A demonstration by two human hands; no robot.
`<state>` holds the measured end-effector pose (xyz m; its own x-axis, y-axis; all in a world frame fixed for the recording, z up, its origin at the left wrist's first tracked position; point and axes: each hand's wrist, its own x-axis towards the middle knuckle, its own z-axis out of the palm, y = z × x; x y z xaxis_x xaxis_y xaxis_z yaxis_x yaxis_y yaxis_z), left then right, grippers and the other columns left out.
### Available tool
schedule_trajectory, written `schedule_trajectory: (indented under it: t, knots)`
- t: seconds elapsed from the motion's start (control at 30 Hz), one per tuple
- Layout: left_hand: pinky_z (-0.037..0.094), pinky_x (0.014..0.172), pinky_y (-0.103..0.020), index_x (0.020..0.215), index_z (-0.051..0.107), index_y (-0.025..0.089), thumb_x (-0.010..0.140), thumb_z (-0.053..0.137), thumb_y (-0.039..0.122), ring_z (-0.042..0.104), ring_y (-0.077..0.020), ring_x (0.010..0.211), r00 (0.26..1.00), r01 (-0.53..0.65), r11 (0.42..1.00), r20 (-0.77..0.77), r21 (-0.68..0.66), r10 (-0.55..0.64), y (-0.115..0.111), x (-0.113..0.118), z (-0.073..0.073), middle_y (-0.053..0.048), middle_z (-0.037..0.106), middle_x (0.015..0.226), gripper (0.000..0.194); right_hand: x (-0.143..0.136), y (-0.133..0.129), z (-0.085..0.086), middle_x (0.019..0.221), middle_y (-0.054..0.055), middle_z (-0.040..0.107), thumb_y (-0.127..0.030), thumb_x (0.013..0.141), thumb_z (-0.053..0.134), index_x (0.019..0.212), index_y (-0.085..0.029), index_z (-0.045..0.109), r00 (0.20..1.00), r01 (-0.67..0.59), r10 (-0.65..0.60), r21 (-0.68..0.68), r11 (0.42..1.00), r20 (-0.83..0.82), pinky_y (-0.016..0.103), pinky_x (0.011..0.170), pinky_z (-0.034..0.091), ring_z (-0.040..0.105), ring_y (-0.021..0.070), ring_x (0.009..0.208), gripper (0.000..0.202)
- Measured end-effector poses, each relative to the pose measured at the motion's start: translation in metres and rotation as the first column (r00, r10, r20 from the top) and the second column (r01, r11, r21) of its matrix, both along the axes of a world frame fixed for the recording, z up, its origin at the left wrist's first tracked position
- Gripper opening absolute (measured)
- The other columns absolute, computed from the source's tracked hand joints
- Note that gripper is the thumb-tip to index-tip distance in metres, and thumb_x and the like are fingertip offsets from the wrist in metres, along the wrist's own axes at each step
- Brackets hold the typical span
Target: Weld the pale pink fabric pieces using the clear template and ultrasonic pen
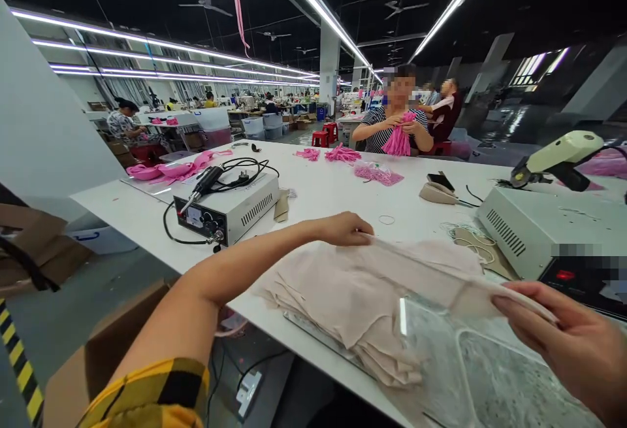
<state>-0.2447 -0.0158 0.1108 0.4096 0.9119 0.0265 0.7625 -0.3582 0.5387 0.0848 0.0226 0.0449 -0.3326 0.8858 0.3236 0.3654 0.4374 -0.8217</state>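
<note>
Right hand [568, 336] cut off by right edge, clear tray [514, 376] cropped below, front panel [563, 287] partly pixelated

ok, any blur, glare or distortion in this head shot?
Head view, foreground: stretched beige cloth looks soft, likely motion; bright glare streak on clear plastic. Head view, top: ceiling tube blown out white. Head view, right edge: pillar leans, likely wide-angle distortion.

Had a fabric stack [328, 284] near the front edge of the worktop [323, 199], left of a plastic piece [509, 376]. Held a fabric layer [426, 272] between left hand [347, 229] and right hand [571, 343], above both. Had a control box [249, 202] behind-left, with a handheld tool [208, 181] on top, another box [543, 222] at right, and a bag [379, 174] farther back, before a co-worker [375, 129].
</note>
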Motion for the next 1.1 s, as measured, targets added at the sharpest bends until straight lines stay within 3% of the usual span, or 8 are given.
schedule_trajectory:
  t: [0.1, 0.2, 0.27, 0.4, 0.53, 0.7, 0.83, 1.1]
  knots:
    - [0.04, 0.067, -0.019, 0.094, 0.069, 0.011, 0.08, 0.05, 0.012, 0.053, -0.0102, 0.071, 0.999, -0.03, 0.99, -0.022, 0.134, 0.033, -0.034, -0.046, -0.02, -0.006, 0.063, 0.084, 0.023, -0.037, -0.004, -0.003, 0.073, 0.005, 0.064, -0.03, 0.078, 0.061, 0.08, -0.023, 0.064, 0.964, -0.254, 0.217, 0.3, 0.92, 0.151, 0.023, 0.047, 0.044, 0.058, 0.0143, 0.059, 0.008]
    - [0.042, 0.068, -0.019, 0.091, 0.071, 0.016, 0.078, 0.049, 0.009, 0.056, -0.0111, 0.071, 0.995, 0.057, 0.992, -0.089, 0.11, -0.047, -0.072, -0.075, -0.053, -0.006, 0.064, 0.082, 0.026, -0.066, -0.027, -0.026, 0.071, 0.004, 0.063, -0.011, 0.08, 0.045, 0.081, -0.023, 0.063, 0.822, -0.57, 0.449, 0.472, 0.673, 0.352, 0.024, 0.052, 0.044, 0.058, 0.0141, 0.061, 0.021]
    - [0.043, 0.071, -0.02, 0.094, 0.072, 0.018, 0.078, 0.048, 0.007, 0.058, -0.0127, 0.075, 0.992, 0.064, 0.995, -0.118, 0.079, -0.054, -0.089, -0.087, -0.074, -0.006, 0.065, 0.084, 0.03, -0.075, -0.041, -0.043, 0.068, 0.003, 0.06, -0.006, 0.079, 0.039, 0.081, -0.022, 0.062, 0.734, -0.677, 0.491, 0.445, 0.586, 0.469, 0.025, 0.052, 0.042, 0.056, 0.0143, 0.06, 0.028]
    - [0.044, 0.076, -0.021, 0.097, 0.071, 0.018, 0.078, 0.045, 0.006, 0.06, -0.0134, 0.08, 0.996, -0.032, 0.995, -0.076, 0.09, 0.038, -0.096, -0.097, -0.094, -0.007, 0.066, 0.09, 0.035, -0.072, -0.042, -0.053, 0.073, 0.004, 0.06, -0.008, 0.082, 0.038, 0.087, -0.021, 0.061, 0.73, -0.671, 0.519, 0.324, 0.667, 0.445, 0.024, 0.054, 0.043, 0.056, 0.0136, 0.062, 0.027]
    - [0.044, 0.074, -0.019, 0.097, 0.071, 0.017, 0.078, 0.047, 0.009, 0.06, -0.0119, 0.08, 0.985, -0.165, 0.985, 0.067, 0.058, 0.161, -0.082, -0.097, -0.085, -0.006, 0.066, 0.093, 0.032, -0.067, -0.022, -0.034, 0.072, 0.002, 0.06, -0.022, 0.085, 0.046, 0.082, -0.022, 0.062, 0.799, -0.554, 0.476, 0.14, 0.821, 0.369, 0.024, 0.053, 0.042, 0.055, 0.0137, 0.062, 0.017]
    - [0.043, 0.075, -0.021, 0.096, 0.07, 0.015, 0.077, 0.05, 0.016, 0.058, -0.0133, 0.084, 0.914, -0.315, 0.948, 0.251, -0.051, 0.317, -0.068, -0.092, -0.072, -0.006, 0.066, 0.095, 0.028, -0.072, -0.015, -0.021, 0.066, 0.001, 0.059, -0.039, 0.081, 0.051, 0.074, -0.023, 0.062, 0.843, -0.446, 0.438, -0.05, 0.894, 0.311, 0.026, 0.05, 0.037, 0.05, 0.0146, 0.056, 0.021]
    - [0.042, 0.069, -0.021, 0.092, 0.07, 0.014, 0.078, 0.055, 0.029, 0.056, -0.013, 0.077, 0.835, -0.362, 0.908, 0.359, -0.213, 0.417, -0.062, -0.092, -0.066, -0.005, 0.066, 0.085, 0.025, -0.076, -0.014, -0.022, 0.066, 0.001, 0.057, -0.046, 0.076, 0.056, 0.073, -0.022, 0.061, 0.867, -0.403, 0.455, -0.252, 0.88, 0.203, 0.026, 0.053, 0.038, 0.049, 0.0153, 0.059, 0.025]
    - [0.04, 0.058, -0.019, 0.089, 0.063, 0.015, 0.074, 0.064, 0.045, 0.052, -0.01, 0.063, 0.616, -0.32, 0.841, 0.579, -0.435, 0.534, -0.074, -0.08, -0.039, 0.0, 0.061, 0.072, 0.033, -0.065, -0.023, -0.005, 0.059, -0.002, 0.057, -0.046, 0.071, 0.064, 0.072, -0.019, 0.057, 0.867, -0.497, 0.367, -0.517, 0.697, -0.337, 0.027, 0.06, 0.041, 0.051, 0.0128, 0.058, 0.028]
